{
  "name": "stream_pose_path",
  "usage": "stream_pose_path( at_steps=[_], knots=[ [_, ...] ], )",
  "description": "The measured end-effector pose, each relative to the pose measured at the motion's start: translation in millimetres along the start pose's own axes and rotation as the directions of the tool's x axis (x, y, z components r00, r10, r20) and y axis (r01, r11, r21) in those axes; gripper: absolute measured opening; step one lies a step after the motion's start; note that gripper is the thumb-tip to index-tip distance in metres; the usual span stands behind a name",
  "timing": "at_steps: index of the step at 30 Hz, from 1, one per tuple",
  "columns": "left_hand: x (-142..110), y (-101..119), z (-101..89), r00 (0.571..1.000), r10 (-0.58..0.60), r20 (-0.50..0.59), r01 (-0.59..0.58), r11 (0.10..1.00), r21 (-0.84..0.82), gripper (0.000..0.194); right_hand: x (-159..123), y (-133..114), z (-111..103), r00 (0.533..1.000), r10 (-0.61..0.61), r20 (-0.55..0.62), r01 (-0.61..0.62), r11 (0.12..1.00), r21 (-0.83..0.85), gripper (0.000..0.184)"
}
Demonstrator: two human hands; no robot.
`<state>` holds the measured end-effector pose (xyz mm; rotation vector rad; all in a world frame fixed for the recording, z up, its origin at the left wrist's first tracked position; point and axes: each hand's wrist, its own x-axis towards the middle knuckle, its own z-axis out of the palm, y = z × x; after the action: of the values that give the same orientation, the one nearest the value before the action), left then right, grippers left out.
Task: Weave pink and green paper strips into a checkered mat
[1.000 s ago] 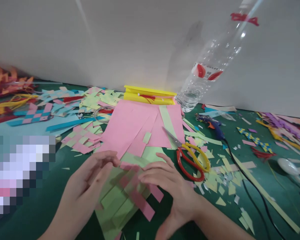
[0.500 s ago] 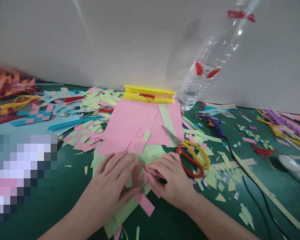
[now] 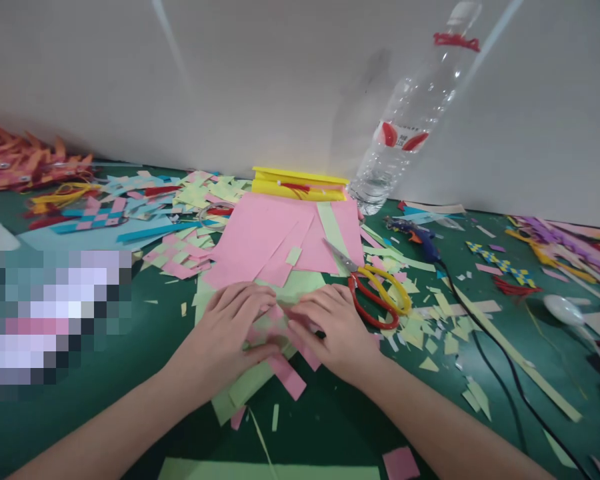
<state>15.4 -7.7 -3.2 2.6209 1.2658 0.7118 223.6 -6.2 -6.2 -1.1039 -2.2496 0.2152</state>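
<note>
A pink and pale green woven paper piece lies between my two hands, with loose pink strip ends sticking out toward me. My left hand curls over its left side, fingers along the upper edge and thumb at the lower edge. From the right, my right hand closes its fingers and thumb on the weave's right edge; the fingertips partly hide it. Green paper lies beneath. Just beyond the right hand, scissors with one red and one yellow handle rest partly on pink sheets.
A plastic bottle leans against the white wall by a yellow folded holder. Paper scraps litter the green table. A blue glue gun trails its cord at right, near a white spoon. Orange paper shapes sit far left.
My view has shifted, showing more of the near table. The right fingers have spread along the weave's edge from a tight pinch, and more of its pink and green checks shows between my hands.
</note>
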Motion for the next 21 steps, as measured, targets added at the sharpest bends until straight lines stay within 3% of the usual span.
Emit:
stream_pose_path(
  at_steps=[3,8,12,16,21],
  knots=[
    [0,4,-2.5,0.996,-0.094,0.007,0.095,0.989,-0.112,0.014,-1,-4,1,1.0,-0.006,-0.025,0.009,0.992,0.127,0.007],
    [2,8,-8.2,0.985,-0.171,-0.039,0.153,0.947,-0.282,0.026,-2,-13,-1,0.997,0.059,-0.056,-0.04,0.956,0.29,0.006],
    [4,9,-11.0,0.97,-0.241,0.029,0.23,0.875,-0.425,0.028,-4,-16,-2,0.986,0.164,0.007,-0.156,0.923,0.351,0.009],
    [5,9,-9.8,0.958,-0.279,0.071,0.278,0.831,-0.483,0.03,-7,-16,1,0.956,0.287,0.066,-0.282,0.828,0.485,0.015],
    [6,11,-8.8,0.957,-0.281,0.076,0.28,0.814,-0.509,0.033,-7,-18,0,0.95,0.291,0.109,-0.303,0.79,0.533,0.02]
  ],
)
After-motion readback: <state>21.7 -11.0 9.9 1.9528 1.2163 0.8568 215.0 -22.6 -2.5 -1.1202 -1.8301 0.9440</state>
